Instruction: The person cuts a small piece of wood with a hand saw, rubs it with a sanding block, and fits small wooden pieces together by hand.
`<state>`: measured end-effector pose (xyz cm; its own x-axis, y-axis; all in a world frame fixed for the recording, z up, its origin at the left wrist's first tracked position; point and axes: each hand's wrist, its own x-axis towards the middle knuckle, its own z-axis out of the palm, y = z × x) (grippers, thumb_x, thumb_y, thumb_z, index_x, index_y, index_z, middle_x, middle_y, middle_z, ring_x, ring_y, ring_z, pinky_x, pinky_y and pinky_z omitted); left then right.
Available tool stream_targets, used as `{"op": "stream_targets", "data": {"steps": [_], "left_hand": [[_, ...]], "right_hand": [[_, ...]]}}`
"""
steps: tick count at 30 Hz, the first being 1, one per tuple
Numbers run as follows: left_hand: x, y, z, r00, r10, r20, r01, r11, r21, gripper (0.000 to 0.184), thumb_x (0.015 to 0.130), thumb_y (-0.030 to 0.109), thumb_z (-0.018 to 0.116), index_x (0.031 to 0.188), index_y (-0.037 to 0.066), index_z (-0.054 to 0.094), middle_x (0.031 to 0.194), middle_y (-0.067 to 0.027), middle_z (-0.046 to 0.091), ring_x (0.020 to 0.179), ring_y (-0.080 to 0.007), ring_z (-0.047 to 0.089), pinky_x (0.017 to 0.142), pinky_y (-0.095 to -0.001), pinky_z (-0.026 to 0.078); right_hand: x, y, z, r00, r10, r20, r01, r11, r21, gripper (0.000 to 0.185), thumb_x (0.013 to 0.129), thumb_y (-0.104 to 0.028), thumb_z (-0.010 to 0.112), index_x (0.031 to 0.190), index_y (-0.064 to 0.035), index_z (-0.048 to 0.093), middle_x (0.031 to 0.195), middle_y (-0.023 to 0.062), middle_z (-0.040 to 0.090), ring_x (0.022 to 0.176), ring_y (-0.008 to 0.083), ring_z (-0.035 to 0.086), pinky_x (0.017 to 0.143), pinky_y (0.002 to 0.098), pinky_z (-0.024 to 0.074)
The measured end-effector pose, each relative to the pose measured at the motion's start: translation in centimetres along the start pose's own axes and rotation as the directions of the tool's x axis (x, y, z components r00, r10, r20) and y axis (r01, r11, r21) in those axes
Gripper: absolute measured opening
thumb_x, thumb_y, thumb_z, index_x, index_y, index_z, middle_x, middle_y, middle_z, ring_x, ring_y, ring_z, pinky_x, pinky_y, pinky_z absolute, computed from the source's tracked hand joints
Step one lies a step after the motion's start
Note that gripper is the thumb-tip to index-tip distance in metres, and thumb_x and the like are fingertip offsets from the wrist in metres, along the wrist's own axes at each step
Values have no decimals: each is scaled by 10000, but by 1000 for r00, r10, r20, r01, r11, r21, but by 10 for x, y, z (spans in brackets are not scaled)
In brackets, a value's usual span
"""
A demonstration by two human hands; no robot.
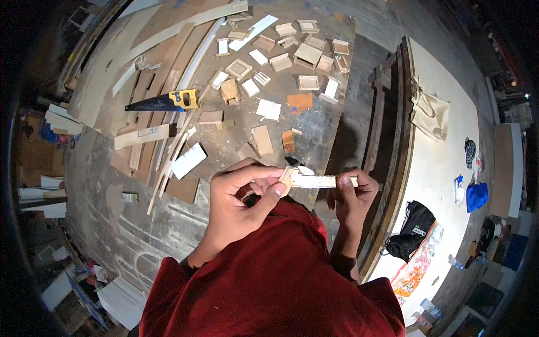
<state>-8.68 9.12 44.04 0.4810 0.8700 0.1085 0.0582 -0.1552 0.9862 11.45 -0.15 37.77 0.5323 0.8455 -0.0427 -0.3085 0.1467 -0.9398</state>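
My left hand point(238, 194) pinches a small pale wooden piece point(287, 177) between thumb and fingertips, in front of my chest. From that piece a narrow wooden strip point(319, 181) with a rough, whitish edge runs to the right. My right hand point(355, 196) is closed on the strip's far end, thumb on top. The strip and the small piece meet near my left fingertips; I cannot tell whether they are joined. A small white bit point(305, 170) shows just above the strip.
Several small wooden frames and boxes point(308, 56) lie on the floor ahead. A yellow-handled handsaw point(183, 99) rests on long boards point(181, 53) at the left. At the right, a pale tabletop point(443, 168) bears a black drawstring bag point(414, 230), a cloth bag point(431, 117) and a blue item point(477, 196).
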Motion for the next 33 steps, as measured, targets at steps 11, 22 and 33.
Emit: {"op": "stream_targets", "data": {"steps": [11,22,33], "left_hand": [[2,-2,3,998,-55,7,55,996,-66,190,835,-77,691,1023,-48,695,877,-94,679,759,-73,640,660,-193,499],[3,-4,6,998,-65,-8,64,993,-98,191,835,-68,695,1025,-48,693,861,-91,686,756,-70,641,651,-191,496],[-1,-5,7,991,-137,-1,135,973,-186,200,838,-93,672,1035,-62,684,899,-110,691,800,-92,658,692,-211,528]], "right_hand": [[5,-1,0,1000,19,17,-19,1000,6,259,919,-171,690,778,37,625,583,37,565,438,85,496,387,253,394],[8,-4,0,998,37,43,-38,999,12,255,920,-167,687,771,29,620,577,43,565,421,93,497,385,249,396],[7,-4,-3,996,74,45,-75,997,14,251,923,-154,676,770,36,617,577,42,559,410,99,492,382,253,386]]}}
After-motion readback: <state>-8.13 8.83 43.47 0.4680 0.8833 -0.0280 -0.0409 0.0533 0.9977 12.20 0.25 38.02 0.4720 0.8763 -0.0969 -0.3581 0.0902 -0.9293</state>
